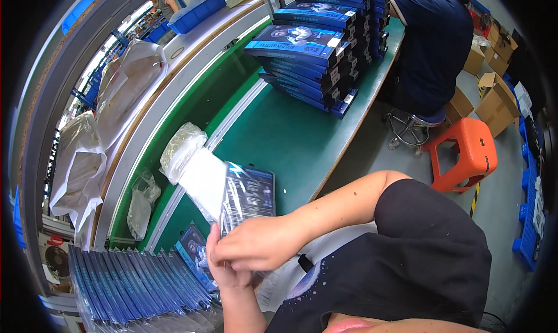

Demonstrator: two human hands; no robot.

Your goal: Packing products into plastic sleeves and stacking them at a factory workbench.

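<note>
Head view: blue box stack [317, 48] beyond bagged box [247, 193].

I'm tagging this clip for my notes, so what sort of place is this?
Probably a factory packing line: a long green workbench carries a tall stack of blue boxes, both hands hold a clear plastic sleeve, and a co-worker sits further along.

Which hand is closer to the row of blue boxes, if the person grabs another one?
Probably the left hand. It sits lower, right above the row of blue boxes. The right hand lies on top of it, across the boxed item in a clear bag that both hands grip.
</note>
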